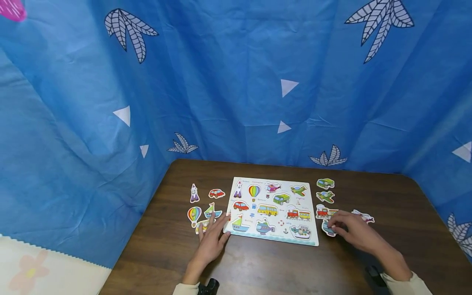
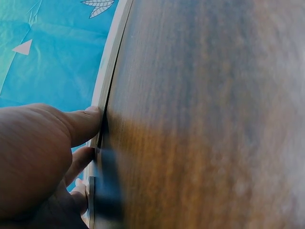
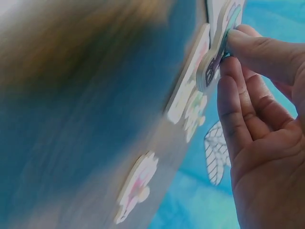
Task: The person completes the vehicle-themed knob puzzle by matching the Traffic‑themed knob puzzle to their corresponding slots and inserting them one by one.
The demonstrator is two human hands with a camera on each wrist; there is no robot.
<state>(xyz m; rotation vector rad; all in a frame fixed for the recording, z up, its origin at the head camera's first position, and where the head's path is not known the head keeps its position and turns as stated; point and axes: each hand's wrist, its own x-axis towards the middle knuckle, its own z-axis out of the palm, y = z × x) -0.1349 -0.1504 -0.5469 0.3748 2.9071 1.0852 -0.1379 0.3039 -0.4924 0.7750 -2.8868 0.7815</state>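
Thumb and fingers of my left hand (image 1: 212, 241) lie spread and fairly straight at the lower left corner of a white vehicle puzzle board (image 1: 280, 239). In the left wrist view, the thumb touches the board's edge (image 2: 107, 71). A yellow bus piece (image 1: 202, 227) is partly covered by the left fingers, close below a sailboat piece (image 1: 212, 209). To the right of the board, my right hand (image 1: 355, 231) pinches a blue submarine piece (image 1: 328, 229) between thumb and fingers. The right wrist view shows this piece (image 3: 209, 71) tilted, its edge turned to the camera.
Left of the board lie a rocket (image 1: 194, 193), a red car (image 1: 216, 193) and a balloon piece (image 1: 194, 215). Right of it are a green truck (image 1: 325, 183), a plane (image 1: 325, 196), a train (image 1: 323, 212) and a helicopter piece (image 1: 366, 216). A blue curtain (image 1: 236, 102) hangs behind the table.
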